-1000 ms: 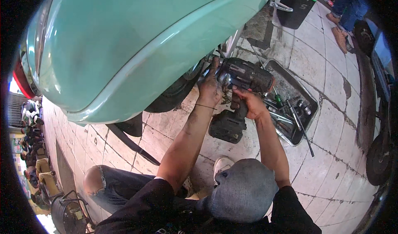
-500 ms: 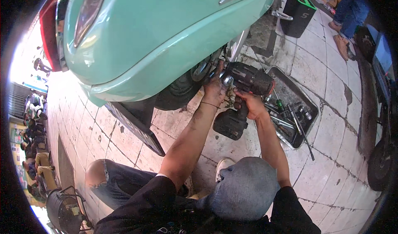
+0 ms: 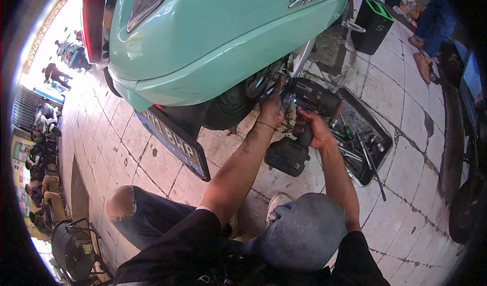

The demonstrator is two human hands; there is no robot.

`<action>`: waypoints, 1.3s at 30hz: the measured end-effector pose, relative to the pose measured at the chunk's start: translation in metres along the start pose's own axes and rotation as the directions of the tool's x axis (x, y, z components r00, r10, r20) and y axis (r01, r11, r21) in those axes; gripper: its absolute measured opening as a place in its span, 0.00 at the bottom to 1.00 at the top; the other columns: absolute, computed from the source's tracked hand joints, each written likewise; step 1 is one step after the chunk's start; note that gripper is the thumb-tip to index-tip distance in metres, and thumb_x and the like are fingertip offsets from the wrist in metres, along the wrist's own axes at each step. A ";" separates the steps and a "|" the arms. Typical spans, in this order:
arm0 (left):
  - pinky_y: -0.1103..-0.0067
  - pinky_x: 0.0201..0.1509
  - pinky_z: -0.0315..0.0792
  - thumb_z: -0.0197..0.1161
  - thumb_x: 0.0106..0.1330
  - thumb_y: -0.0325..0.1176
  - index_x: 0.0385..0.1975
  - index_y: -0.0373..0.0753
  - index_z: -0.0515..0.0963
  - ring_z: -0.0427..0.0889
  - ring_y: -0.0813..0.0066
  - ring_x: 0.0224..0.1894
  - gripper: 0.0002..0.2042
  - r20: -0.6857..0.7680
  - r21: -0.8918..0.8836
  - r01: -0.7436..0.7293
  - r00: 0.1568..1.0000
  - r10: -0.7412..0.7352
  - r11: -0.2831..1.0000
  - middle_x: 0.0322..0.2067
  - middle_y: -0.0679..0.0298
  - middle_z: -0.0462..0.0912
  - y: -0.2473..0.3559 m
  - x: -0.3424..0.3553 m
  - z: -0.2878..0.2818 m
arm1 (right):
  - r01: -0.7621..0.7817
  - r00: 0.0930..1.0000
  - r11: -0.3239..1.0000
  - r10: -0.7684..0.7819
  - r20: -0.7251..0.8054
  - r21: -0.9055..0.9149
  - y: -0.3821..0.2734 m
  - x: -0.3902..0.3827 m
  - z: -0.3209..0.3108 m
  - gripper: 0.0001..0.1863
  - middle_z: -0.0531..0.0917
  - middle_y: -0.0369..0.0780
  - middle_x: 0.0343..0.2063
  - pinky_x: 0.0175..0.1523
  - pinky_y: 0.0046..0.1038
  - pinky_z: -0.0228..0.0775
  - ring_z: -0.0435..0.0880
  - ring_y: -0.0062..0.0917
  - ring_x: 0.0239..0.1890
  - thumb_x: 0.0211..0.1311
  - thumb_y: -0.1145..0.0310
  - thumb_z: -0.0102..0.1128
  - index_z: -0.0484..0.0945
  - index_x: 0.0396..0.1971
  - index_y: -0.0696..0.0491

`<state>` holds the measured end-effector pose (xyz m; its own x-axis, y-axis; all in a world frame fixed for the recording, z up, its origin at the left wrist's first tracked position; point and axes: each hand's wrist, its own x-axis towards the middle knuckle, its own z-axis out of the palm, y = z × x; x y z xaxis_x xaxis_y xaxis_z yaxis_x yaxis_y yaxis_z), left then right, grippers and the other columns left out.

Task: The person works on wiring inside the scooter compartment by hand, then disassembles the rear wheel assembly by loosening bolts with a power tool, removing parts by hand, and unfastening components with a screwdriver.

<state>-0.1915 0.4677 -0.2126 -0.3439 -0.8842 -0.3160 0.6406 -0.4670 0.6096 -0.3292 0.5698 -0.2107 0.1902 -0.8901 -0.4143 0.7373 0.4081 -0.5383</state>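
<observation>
A black cordless impact wrench (image 3: 312, 96) points left at the wheel hub of a mint-green scooter (image 3: 213, 37), beside the dark rear tyre (image 3: 228, 111). My right hand (image 3: 317, 129) is closed round its grip, above the battery. My left hand (image 3: 271, 108) is at the wrench's nose by the hub, one finger extended upward and the others curled, their tips partly hidden. Just right of the wrench, a metal tray (image 3: 379, 118) holds several sockets, bars and a green-handled screwdriver. The licence plate (image 3: 172, 144) hangs from the scooter's tail, left of my forearm.
A black bin with a green rim (image 3: 370, 32) stands behind the tray. Another person's legs (image 3: 433, 32) are at upper right, near a dark wheel (image 3: 461, 210). A black drum fan (image 3: 73, 245) is at lower left. Parked scooters (image 3: 45, 123) line the left over tiled floor (image 3: 127, 149).
The view has shifted, showing more of the scooter's tail, plate and the bright doorway. The scooter, wrench and both my hands sit further right in the picture, with the same hold.
</observation>
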 end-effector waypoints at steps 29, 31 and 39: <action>0.81 0.47 0.73 0.61 0.64 0.33 0.50 0.33 0.71 0.77 0.76 0.46 0.17 -0.180 0.039 0.063 0.982 -0.055 0.997 0.48 0.60 0.76 0.008 -0.030 0.036 | -0.010 0.989 0.997 -0.001 -0.145 -0.077 0.003 0.001 0.006 0.05 0.73 0.31 0.20 0.23 0.21 0.65 0.70 0.18 0.18 0.57 0.70 0.60 0.77 0.33 0.52; 0.81 0.46 0.74 0.61 0.63 0.33 0.50 0.34 0.72 0.77 0.75 0.45 0.17 -0.116 0.027 -0.003 0.993 0.006 1.000 0.48 0.60 0.76 0.003 -0.026 0.028 | -0.029 0.999 0.993 0.030 0.011 -0.119 0.000 0.002 -0.006 0.12 0.81 0.36 0.37 0.42 0.29 0.77 0.80 0.24 0.37 0.59 0.70 0.57 0.77 0.42 0.55; 0.78 0.40 0.77 0.63 0.61 0.31 0.45 0.33 0.74 0.79 0.74 0.41 0.14 -0.162 -0.046 0.010 0.987 -0.017 0.999 0.45 0.58 0.78 0.001 -0.028 0.032 | -0.006 0.998 0.997 0.001 -0.063 -0.081 -0.004 -0.005 0.007 0.07 0.78 0.33 0.31 0.31 0.26 0.70 0.75 0.21 0.29 0.59 0.71 0.57 0.76 0.37 0.53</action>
<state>-0.2031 0.4924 -0.1800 -0.2389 -0.8656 -0.4400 0.6679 -0.4754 0.5726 -0.3286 0.5709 -0.2007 0.1493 -0.8750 -0.4605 0.6814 0.4285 -0.5934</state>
